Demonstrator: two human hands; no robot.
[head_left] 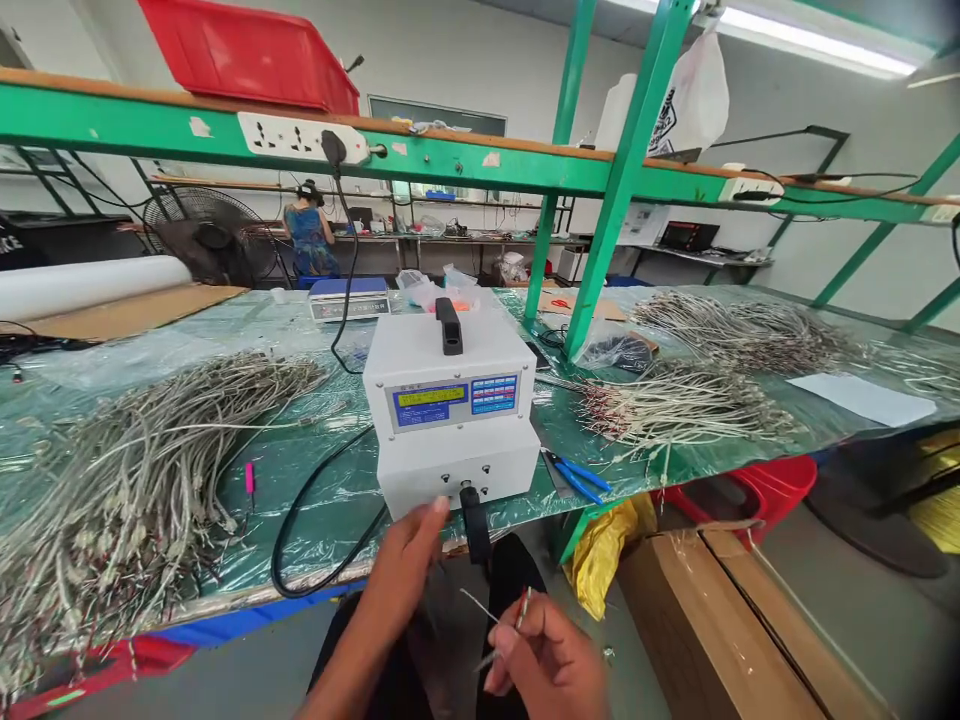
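Note:
My right hand [551, 655] is closed in a pinch on a thin cable low in the picture, over my lap. A pale wire end [480, 605] sticks out to the left of its fingers and a red-and-white end [524, 608] points up. My left hand [411, 560] reaches to the lower front edge of the white tester [454, 470], fingers apart and no object seen in them; some fingers are hidden. Beside it, a black plug with a thick lead [474, 530] hangs from the tester's front socket. The tester's small display [431, 397] is lit.
Heaps of grey cables lie left [172, 450] and right [682, 405] of the tester. Blue-handled pliers [577, 477] and a pink screwdriver [250, 480] lie near it. A green post [626, 180] rises behind; cardboard boxes [697, 610] stand at lower right. A person [309, 235] sits far back.

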